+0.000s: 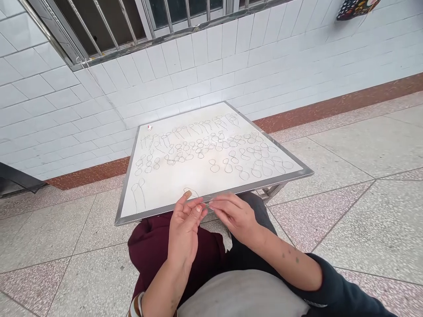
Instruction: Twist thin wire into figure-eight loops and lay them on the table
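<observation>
Over the near edge of a white table, my left hand pinches a thin dark wire, its loop rising above the fingers. Opposite it, my right hand has its fingertips closed on the same wire, close to the left fingertips. Rows of bent wire pieces lie across the tabletop. Many are figure-eight shapes; farther back are long looped pieces. Two long looped wires rest at the left near corner.
A small red and white object sits at the table's far left corner. The table stands against a white tiled wall below a barred window. A patterned item hangs at the upper right.
</observation>
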`<state>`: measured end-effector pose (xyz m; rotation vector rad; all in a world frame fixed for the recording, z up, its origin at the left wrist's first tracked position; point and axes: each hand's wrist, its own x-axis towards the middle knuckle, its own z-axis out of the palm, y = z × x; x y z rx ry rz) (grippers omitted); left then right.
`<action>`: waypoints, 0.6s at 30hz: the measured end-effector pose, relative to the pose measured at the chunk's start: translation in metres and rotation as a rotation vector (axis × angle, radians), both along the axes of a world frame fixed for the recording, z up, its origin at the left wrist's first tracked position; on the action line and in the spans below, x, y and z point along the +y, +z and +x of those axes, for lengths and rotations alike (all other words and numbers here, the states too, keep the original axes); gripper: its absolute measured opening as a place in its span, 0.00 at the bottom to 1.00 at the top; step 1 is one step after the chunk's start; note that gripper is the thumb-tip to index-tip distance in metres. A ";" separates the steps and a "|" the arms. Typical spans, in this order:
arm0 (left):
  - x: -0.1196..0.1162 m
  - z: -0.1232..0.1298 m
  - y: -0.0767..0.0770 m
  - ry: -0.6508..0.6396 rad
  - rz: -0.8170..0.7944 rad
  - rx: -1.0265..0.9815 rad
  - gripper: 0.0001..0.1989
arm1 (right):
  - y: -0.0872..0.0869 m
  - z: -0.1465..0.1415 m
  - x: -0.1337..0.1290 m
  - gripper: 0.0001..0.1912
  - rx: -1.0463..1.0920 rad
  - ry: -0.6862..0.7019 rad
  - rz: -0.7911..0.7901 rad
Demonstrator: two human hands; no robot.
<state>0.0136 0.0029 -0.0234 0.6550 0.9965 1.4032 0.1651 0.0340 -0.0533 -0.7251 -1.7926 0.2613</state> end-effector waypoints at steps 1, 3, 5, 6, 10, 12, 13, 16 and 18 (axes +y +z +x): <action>0.000 0.000 0.001 0.006 0.018 -0.001 0.24 | -0.001 0.000 -0.001 0.12 -0.037 0.018 0.037; -0.001 0.000 0.000 0.032 0.044 0.006 0.22 | -0.002 -0.001 -0.002 0.14 -0.085 0.036 0.079; -0.001 -0.001 -0.001 0.061 0.058 0.008 0.21 | -0.002 -0.003 -0.002 0.14 -0.114 0.039 0.103; -0.002 -0.002 -0.001 0.072 0.062 0.009 0.20 | -0.002 -0.004 -0.003 0.14 -0.125 0.041 0.113; -0.007 -0.005 -0.001 0.097 0.089 0.030 0.21 | -0.005 -0.007 -0.004 0.15 -0.162 0.060 0.110; -0.009 -0.005 0.000 0.120 0.095 0.046 0.22 | -0.007 -0.008 -0.005 0.16 -0.176 0.071 0.098; -0.010 -0.005 0.001 0.133 0.094 0.056 0.23 | -0.008 -0.009 -0.005 0.16 -0.180 0.075 0.095; -0.010 -0.005 0.000 0.181 0.089 0.092 0.23 | -0.011 -0.011 -0.006 0.16 -0.191 0.089 0.093; -0.010 -0.006 -0.002 0.207 0.093 0.108 0.21 | -0.011 -0.013 -0.007 0.16 -0.191 0.104 0.085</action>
